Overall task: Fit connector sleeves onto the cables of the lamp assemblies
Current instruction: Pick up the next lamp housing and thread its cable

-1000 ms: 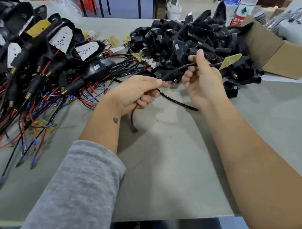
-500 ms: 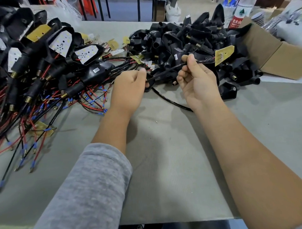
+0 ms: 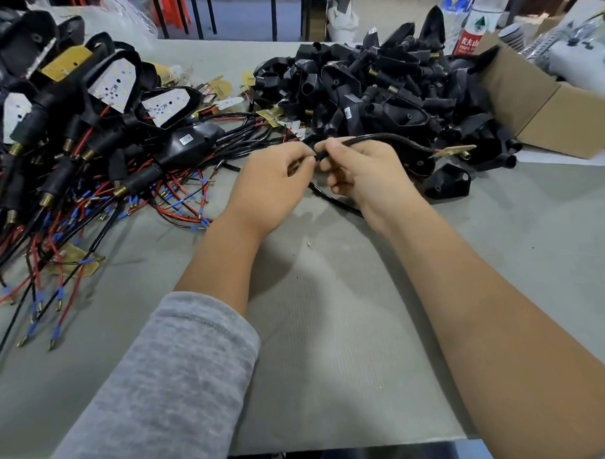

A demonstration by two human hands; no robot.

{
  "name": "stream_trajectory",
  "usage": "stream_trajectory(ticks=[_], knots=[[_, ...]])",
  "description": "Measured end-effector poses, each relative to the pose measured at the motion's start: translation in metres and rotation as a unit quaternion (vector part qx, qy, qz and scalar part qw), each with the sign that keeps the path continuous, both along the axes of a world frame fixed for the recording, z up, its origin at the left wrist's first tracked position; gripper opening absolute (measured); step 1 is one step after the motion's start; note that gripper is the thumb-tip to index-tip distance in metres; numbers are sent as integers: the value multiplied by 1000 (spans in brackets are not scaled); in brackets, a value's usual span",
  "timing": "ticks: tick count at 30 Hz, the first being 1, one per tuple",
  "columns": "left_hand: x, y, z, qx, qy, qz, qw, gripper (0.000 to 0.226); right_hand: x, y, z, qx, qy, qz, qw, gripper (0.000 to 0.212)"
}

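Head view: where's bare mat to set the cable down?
Free: grey mat between the forearms, and the strip right of the right hand, below the brown cardboard box. Crowded: wired lamp assemblies with red and black leads far left, pile of black plastic housings ahead.

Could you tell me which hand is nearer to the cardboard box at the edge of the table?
Right. The right hand holds the cable just left of the cardboard box; the left hand is farther left.
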State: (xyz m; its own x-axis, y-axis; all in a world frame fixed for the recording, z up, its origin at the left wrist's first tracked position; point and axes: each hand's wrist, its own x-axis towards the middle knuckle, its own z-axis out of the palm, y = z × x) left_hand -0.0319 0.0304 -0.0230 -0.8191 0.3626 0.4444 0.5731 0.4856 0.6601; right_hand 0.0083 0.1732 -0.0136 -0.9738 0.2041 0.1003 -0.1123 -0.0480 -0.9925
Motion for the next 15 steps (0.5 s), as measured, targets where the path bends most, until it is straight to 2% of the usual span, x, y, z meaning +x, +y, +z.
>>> stream_trajectory(ticks=[2, 5, 11, 15], knots=[[-2, -5, 2, 45, 26, 66, 996, 19, 1, -1, 2, -30, -3, -12, 999, 23], [-10, -17, 5, 153, -3, 118, 981, 18, 3, 4, 6, -95, -4, -33, 995, 25], [-14, -12, -3, -2, -32, 66, 997, 30, 4, 3, 6, -109, 17, -49, 993, 26], [-8, -3, -3, -62, -37, 96, 993, 31, 4, 6, 6, -106, 30, -48, 993, 16]])
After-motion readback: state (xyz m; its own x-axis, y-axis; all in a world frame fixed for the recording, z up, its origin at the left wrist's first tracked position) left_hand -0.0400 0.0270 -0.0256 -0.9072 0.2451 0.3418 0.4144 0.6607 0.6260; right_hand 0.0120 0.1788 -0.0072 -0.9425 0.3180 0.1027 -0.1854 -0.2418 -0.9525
